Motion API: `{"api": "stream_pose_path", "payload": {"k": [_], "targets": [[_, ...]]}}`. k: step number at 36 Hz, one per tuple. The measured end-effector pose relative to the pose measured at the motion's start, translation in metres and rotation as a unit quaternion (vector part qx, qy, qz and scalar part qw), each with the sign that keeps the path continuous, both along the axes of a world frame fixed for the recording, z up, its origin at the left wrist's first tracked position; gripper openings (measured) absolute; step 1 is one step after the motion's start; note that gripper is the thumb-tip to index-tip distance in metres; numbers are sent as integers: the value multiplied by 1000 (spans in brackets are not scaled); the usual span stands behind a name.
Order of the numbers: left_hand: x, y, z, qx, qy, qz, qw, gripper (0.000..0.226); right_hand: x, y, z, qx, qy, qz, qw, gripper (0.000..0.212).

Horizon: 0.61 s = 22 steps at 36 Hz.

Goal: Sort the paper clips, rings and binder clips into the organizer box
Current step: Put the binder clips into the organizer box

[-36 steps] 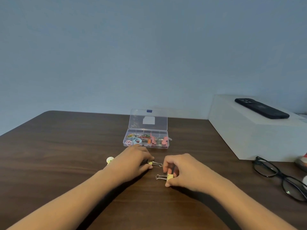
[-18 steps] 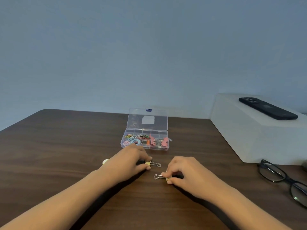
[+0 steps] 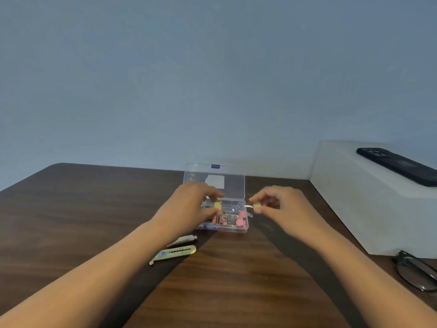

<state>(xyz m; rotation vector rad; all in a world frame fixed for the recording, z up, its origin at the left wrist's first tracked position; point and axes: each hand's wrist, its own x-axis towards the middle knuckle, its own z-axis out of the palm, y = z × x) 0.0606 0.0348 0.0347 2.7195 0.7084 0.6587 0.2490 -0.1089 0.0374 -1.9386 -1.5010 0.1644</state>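
Observation:
A clear plastic organizer box (image 3: 233,229) lies open on the brown table, its lid (image 3: 234,183) standing up behind. Pink binder clips (image 3: 240,221) and silver clips lie in its right part; the left part is hidden by my hand. My left hand (image 3: 191,209) hovers over the box and pinches a yellow binder clip (image 3: 217,205). My right hand (image 3: 281,205) is just right of the box and pinches another yellow binder clip (image 3: 256,206), its wire handle pointing toward the box.
A yellow-green utility knife (image 3: 175,253) and a small white piece (image 3: 183,240) lie on the table (image 3: 71,221) in front of the box. A white block (image 3: 369,200) with a dark phone (image 3: 397,165) on top stands at the right. Glasses (image 3: 416,271) lie near it.
Both hands lifted their yellow binder clips off the table and moved forward to the box. The view shifted, and a utility knife now shows where the left hand was.

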Motion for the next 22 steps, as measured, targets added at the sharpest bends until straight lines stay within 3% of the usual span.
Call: {"api": "stream_pose_path", "payload": {"k": [8, 22], "targets": [[40, 16, -18, -71, 12, 28, 997, 42, 5, 37, -18, -25, 18, -34, 999, 14], [40, 30, -33, -36, 21, 47, 998, 37, 6, 47, -37, -38, 17, -28, 999, 17]]}}
